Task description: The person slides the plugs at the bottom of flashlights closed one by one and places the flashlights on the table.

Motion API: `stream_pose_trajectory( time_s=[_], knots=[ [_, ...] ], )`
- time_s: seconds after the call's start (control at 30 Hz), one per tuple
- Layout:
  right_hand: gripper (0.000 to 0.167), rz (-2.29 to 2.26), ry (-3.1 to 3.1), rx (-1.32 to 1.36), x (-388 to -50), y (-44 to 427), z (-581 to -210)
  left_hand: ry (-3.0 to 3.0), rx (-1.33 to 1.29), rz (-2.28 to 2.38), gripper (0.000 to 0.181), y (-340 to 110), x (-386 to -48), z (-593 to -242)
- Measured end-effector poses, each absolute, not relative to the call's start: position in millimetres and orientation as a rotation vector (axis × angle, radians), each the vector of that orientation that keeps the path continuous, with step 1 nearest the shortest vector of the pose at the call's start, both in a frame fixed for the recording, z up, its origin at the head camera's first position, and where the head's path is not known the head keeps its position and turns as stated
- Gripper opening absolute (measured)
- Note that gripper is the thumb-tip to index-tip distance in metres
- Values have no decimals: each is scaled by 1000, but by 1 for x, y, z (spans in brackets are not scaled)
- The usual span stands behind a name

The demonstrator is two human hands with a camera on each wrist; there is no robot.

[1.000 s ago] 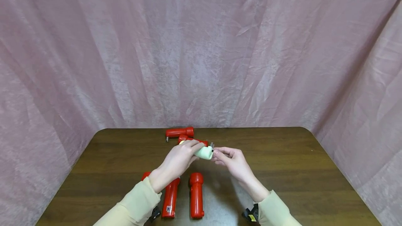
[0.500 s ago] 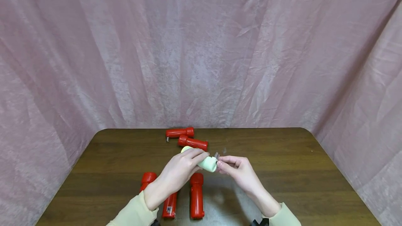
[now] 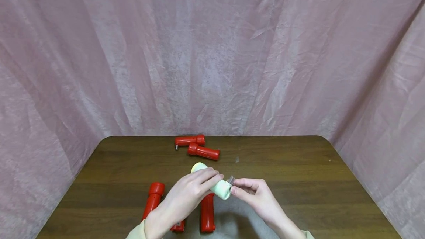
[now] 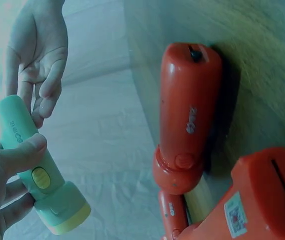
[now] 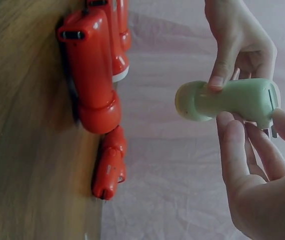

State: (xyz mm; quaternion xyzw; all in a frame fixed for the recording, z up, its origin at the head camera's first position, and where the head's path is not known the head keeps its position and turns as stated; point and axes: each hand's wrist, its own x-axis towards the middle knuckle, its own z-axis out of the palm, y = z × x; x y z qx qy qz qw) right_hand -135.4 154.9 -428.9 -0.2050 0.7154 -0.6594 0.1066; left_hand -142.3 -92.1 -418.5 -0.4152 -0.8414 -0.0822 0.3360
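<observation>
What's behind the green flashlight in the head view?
A red flashlight lying on the table; its near part shows. Its far end is hidden there by the green flashlight and left grip, as is the table directly behind them.

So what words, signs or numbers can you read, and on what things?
None can be read for sure.
Green flashlight: small lettering, too blurred.
Middle red flashlight (left wrist view): pale lettering, too blurred.
Far red flashlight: pale mark, too small.
Sticker on another red flashlight: square code, no readable words.
</observation>
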Motion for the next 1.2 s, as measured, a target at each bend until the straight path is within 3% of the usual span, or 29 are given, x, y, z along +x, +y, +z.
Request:
stream_pose_trajectory(
  time_s=[0.33,0.83,1.2],
  knots=[
    [20,-1980,2070,-692,-123,153,-426,-2102,-1121,-222,51,-95,-130,-417],
    [19,-2042,2044,-800,-120,150,-435,-2055,-1153,-177,34,-98,-130,-423],
    [21,-2042,2038,-795,-119,149,-436,-2048,-1175,-153,42,-100,-130,-425]
  ],
)
